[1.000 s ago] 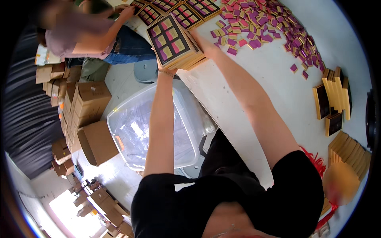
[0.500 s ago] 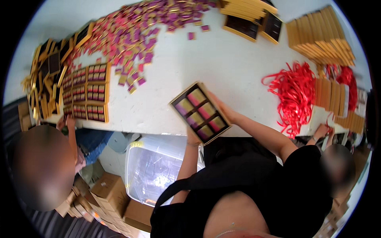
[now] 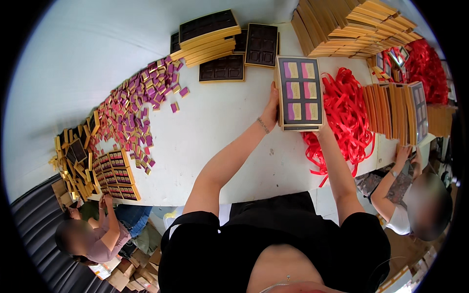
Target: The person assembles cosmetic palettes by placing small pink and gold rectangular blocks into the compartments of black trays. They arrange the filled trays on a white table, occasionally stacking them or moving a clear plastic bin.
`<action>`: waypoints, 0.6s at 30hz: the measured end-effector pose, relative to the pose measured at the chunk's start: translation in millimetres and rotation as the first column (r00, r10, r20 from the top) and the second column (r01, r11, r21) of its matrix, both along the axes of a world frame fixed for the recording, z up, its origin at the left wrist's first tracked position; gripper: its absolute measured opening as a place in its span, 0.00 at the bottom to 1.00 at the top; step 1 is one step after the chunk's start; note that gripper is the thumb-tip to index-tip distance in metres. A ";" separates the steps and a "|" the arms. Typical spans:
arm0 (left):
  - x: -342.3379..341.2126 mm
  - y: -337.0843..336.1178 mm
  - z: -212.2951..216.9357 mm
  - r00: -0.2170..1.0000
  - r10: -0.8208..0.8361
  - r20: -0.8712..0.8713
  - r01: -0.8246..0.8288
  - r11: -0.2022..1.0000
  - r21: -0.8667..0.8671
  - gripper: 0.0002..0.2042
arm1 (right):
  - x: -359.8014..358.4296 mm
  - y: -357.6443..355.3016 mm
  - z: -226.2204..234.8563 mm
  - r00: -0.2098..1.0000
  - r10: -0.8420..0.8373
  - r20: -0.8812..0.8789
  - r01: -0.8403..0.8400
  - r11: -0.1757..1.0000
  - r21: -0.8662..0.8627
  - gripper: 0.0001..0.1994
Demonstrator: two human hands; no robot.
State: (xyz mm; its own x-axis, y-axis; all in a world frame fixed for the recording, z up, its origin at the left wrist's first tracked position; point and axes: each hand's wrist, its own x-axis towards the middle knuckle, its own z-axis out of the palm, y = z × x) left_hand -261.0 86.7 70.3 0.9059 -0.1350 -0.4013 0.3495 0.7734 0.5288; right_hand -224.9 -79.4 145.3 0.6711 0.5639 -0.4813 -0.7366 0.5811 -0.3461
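Observation:
Both of my hands hold a gold-edged box out in front of me, above the table and beside a heap of red ribbons. Its dark top face shows six pink, purple and gold rectangles in two columns. My left hand is closed on the left side, its fingers partly hidden behind the box. At the lower right corner, my right hand grips the edge, mostly hidden by the box.
Dark-trayed boxes lie at the back. Gold boxes are stacked back right, with a standing row of boxes nearer. Small wrapped pieces cover the left. Filled trays stand by a co-worker; another person works at right.
The box has moved from near the table's front edge to the right and farther away, and now stands nearly straight instead of slanted. My view has shifted to the right.

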 end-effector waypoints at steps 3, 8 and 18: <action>35.9 6.2 10.0 0.995 -0.058 -0.085 0.080 0.957 0.279 0.31 | 43.8 -23.6 -31.1 0.974 0.056 0.221 -0.150 0.887 0.436 0.25; 151.4 78.0 134.4 0.892 -0.415 -0.177 0.038 -0.323 0.946 0.17 | 8.6 -42.2 -27.8 0.888 -0.288 0.358 0.411 0.847 -0.337 0.26; 226.3 81.3 55.8 0.690 -0.552 -0.468 -0.139 -0.736 0.663 0.17 | -38.1 28.2 -61.3 0.757 -0.606 0.245 0.651 0.665 -0.365 0.27</action>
